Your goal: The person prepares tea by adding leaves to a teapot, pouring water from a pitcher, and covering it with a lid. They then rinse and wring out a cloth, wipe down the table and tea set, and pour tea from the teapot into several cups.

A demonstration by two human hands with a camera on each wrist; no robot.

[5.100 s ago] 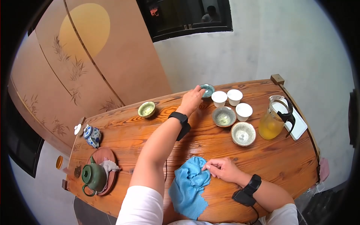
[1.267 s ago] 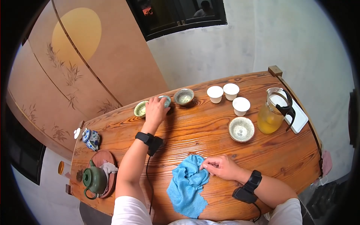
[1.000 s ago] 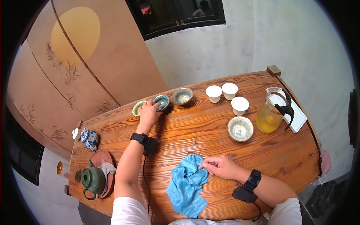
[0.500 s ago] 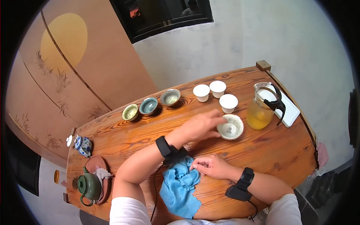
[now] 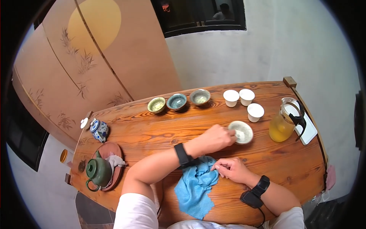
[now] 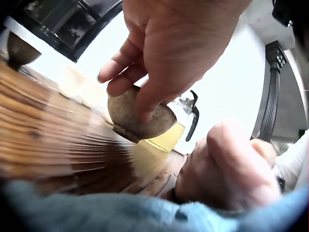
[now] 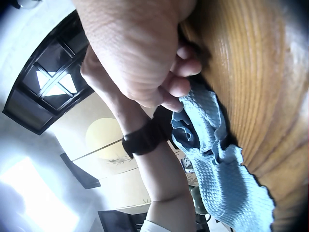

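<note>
My left hand (image 5: 213,140) grips a pale speckled tea bowl (image 5: 244,131) by its left side. In the left wrist view the tea bowl (image 6: 140,116) is tilted, thumb on its outer wall and fingers at the rim. My right hand (image 5: 234,170) rests on its side on the table, fingers curled at the upper end of a crumpled blue cloth (image 5: 194,194). The right wrist view shows those fingertips (image 7: 179,86) right at the cloth's end. Green (image 5: 156,105), teal (image 5: 177,102) and grey (image 5: 200,98) tea bowls stand in a row at the back edge.
White cups (image 5: 255,112) stand behind the pale bowl. A glass pitcher (image 5: 280,128) of yellow tea is at the right, near a white tray (image 5: 308,131). At the left are a green teapot (image 5: 100,172) on a reddish tray (image 5: 110,149) and a blue-and-white pot (image 5: 100,131).
The grey and teal bowls have moved left to stand beside the green one. My left hand let go there, crossed right and took the pale bowl, which has shifted left. My right hand stayed put.
</note>
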